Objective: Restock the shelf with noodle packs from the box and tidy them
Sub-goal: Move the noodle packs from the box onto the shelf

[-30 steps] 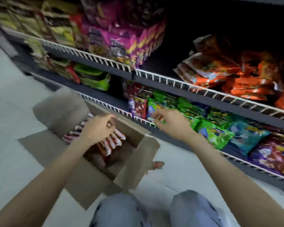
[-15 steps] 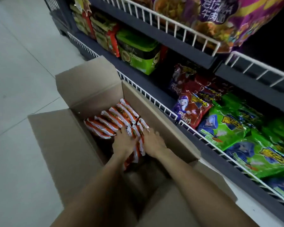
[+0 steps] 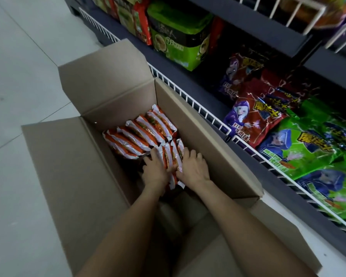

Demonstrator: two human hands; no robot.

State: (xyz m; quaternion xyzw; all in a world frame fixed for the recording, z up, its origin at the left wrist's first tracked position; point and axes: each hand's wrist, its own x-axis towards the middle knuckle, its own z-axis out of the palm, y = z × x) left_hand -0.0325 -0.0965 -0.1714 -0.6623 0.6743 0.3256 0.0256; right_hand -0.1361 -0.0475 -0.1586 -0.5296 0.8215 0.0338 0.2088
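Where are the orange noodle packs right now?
The orange noodle packs stand in rows inside the open cardboard box on the floor, left of the bottom shelf, just beyond both hands.

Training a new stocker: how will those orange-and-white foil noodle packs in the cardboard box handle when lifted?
The orange-and-white foil noodle packs look glossy, so probably slippery. Both hands, left hand and right hand, squeeze several together; likely light, crinkly, and crushable inside.

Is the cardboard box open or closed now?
Open. The cardboard box has its flaps folded outward, and the orange noodle packs inside are visible from above.
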